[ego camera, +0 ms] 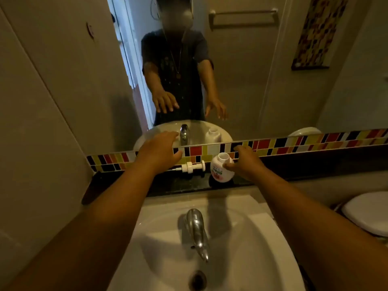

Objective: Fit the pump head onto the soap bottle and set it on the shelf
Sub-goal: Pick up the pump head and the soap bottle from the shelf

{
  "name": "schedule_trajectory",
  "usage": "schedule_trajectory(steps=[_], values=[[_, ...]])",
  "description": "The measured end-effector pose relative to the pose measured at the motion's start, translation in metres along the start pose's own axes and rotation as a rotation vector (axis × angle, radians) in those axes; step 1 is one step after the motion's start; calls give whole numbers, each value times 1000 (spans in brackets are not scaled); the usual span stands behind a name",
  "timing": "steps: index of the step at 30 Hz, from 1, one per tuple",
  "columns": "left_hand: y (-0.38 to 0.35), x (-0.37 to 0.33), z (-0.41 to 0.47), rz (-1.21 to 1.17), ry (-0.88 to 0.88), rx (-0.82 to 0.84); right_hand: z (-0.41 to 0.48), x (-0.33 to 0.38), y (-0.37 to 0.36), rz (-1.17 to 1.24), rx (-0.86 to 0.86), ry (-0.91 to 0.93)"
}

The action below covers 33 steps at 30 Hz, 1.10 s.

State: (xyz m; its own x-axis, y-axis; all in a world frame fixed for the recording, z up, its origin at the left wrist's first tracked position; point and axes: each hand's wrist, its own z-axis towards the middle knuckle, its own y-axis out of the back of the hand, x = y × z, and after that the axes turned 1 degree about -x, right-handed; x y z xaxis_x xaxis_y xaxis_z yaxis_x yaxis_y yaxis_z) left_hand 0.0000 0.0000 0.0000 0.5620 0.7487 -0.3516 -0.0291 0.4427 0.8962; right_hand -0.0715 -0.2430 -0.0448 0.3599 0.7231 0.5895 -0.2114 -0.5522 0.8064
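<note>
A small white soap bottle [221, 170] with a red and green label stands upright on the dark stone shelf [189, 183], its neck uncapped. The white pump head [192, 166] lies on its side on the shelf just left of the bottle. My right hand [244, 162] is at the bottle's right side, thumb touching its shoulder, fingers spread behind it. My left hand [160, 151] hovers above and left of the pump head, fingers apart, holding nothing.
A white sink [241, 238] with a chrome tap [196, 229] sits below the shelf. A strip of coloured tiles [294, 143] and a mirror back the shelf. A toilet lid [367, 211] is at the right; a wall closes the left side.
</note>
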Motion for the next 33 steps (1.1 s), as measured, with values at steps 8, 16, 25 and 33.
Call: schedule_trajectory(steps=[8, 16, 25, 33], values=[[-62, 6, 13, 59, 79, 81, 29, -25, -44, 239, -15, -11], [-109, 22, 31, 120, 82, 147, 50, -39, -70, 335, -13, 10], [-137, 37, 47, 237, 39, 185, 55, -51, -81, 390, -36, 33], [-143, 37, 57, 261, 46, 205, 56, -55, -84, 383, -43, 54]])
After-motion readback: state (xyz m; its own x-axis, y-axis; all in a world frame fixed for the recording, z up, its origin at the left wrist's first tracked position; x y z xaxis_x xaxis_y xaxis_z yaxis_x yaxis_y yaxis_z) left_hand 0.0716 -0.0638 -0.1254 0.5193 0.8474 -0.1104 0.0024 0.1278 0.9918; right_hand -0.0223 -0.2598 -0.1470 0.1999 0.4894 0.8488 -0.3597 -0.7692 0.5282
